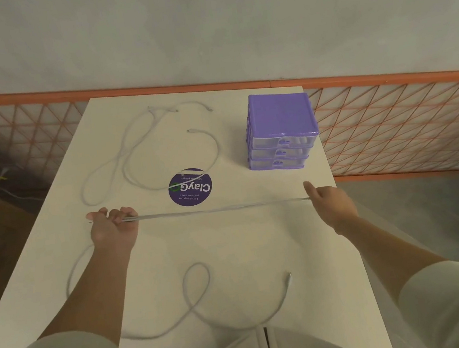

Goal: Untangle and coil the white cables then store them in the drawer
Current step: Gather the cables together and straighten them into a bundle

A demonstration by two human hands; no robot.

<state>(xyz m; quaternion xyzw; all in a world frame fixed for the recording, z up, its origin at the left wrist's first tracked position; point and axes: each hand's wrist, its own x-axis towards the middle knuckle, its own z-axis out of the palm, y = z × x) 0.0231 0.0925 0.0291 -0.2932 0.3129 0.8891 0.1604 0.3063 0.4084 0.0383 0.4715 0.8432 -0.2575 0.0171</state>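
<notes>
Both hands hold one white cable [221, 209] stretched taut above the bench [263, 246]: the left hand [112, 225] has its fingers curled round one part, the right hand [331, 203] pinches the other, and the slack loops on the bench toward the near edge. More cables [142, 154] lie loose at the far left, one crossing a round purple sticker [190, 187]. The purple drawer unit [281, 130] stands at the far right, its drawers closed.

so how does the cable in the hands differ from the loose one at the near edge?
The held cable is stretched taut and straight between the left hand and right hand, above the table. The near cable lies slack in curves on the table, untouched. Both are white.
</notes>
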